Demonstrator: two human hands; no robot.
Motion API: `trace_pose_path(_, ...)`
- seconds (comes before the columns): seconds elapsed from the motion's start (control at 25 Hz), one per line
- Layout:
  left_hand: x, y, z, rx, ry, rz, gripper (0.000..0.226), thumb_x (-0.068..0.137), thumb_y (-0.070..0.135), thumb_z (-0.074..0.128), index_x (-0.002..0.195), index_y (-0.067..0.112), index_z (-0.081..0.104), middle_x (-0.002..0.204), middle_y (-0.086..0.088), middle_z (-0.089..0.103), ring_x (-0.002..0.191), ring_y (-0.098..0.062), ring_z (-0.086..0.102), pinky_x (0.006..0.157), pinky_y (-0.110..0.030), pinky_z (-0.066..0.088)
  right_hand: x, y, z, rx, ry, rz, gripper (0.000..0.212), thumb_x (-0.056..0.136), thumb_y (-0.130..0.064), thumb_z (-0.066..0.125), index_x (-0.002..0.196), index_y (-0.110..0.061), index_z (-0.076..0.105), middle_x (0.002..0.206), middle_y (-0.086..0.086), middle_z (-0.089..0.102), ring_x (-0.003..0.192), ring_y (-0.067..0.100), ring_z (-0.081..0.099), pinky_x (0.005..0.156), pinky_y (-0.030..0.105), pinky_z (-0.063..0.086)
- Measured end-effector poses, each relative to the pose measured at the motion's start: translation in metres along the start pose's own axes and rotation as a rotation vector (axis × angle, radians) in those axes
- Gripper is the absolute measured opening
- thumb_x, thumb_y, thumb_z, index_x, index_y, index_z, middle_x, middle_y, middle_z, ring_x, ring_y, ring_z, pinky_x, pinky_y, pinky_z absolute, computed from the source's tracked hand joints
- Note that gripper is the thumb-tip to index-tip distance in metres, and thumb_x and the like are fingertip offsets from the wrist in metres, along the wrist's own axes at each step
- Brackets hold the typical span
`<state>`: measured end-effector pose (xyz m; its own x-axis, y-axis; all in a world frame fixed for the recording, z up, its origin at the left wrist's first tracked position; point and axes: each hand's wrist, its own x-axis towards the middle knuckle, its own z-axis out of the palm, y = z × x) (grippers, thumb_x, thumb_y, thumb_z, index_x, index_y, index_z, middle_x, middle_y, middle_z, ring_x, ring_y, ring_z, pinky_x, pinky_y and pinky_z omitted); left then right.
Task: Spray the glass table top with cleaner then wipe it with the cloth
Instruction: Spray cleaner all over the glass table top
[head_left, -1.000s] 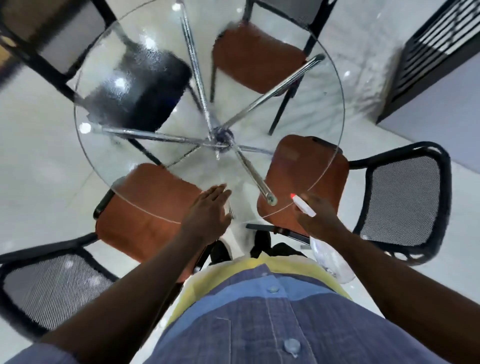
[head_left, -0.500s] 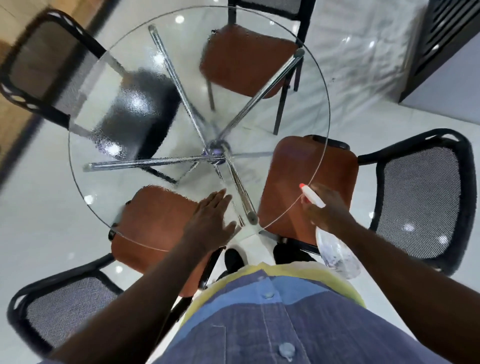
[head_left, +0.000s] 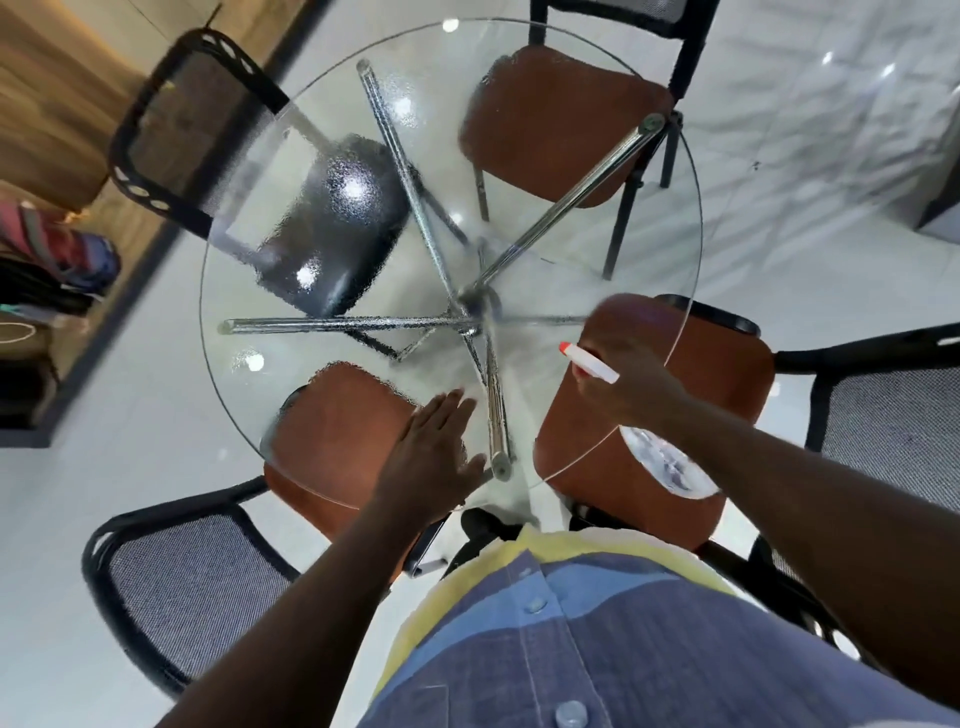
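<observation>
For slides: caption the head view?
Right hand holds spray bottle over glass table top; left hand rests flat on it.

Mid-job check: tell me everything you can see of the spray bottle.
The spray bottle has a white spray head with a red-orange nozzle tip and a clear plastic body. The right hand grips it round the neck, hiding the trigger. It is tilted, with the nozzle aimed toward the centre of the glass table top and the body hanging below the wrist, mostly outside the near rim. The liquid level cannot be told.
</observation>
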<state>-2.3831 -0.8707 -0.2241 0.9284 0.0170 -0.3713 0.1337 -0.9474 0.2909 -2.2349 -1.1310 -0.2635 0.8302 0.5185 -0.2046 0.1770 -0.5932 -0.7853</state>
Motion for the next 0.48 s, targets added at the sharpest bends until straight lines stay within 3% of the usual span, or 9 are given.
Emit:
trace_pose_path(0.2, 0.002, 0.005, 0.005, 0.014, -0.011, 0.002, 0.086, 0.084, 0.062, 0.037, 0.157, 0.016, 0.042, 0.167, -0.004, 0.035, 0.155, -0.022, 0.029, 0.128, -0.038, 0.019, 0.001, 0.007, -0.001, 0.006, 0.102, 0.035, 0.004, 0.086, -0.001, 0.069, 0.090, -0.003, 0.068, 0.079, 0.009, 0.070, 0.070, 0.030, 0.068, 0.070, 0.047, 0.058)
trace_pose_path(0.28, 0.004, 0.005, 0.007, 0.024, -0.017, 0.017, 0.087, 0.086, 0.063, 0.035, 0.158, 0.015, 0.041, 0.167, -0.004, 0.034, 0.156, -0.022, 0.028, 0.128, -0.036, 0.018, -0.007, 0.017, -0.009, 0.025, 0.149, 0.083, 0.006, 0.087, 0.000, 0.070, 0.091, -0.005, 0.070, 0.081, 0.006, 0.070, 0.071, 0.027, 0.067, 0.068, 0.042, 0.057)
trace_pose_path(0.48, 0.016, 0.005, 0.013, 0.050, -0.042, 0.075, 0.078, 0.094, 0.052, 0.054, 0.160, 0.017, 0.036, 0.169, -0.002, 0.030, 0.158, -0.020, 0.022, 0.128, -0.033, 0.014, -0.041, 0.040, -0.017, 0.005, 0.264, 0.240, 0.015, 0.088, -0.004, 0.069, 0.085, -0.018, 0.065, 0.076, -0.003, 0.065, 0.068, 0.015, 0.065, 0.064, 0.035, 0.053)
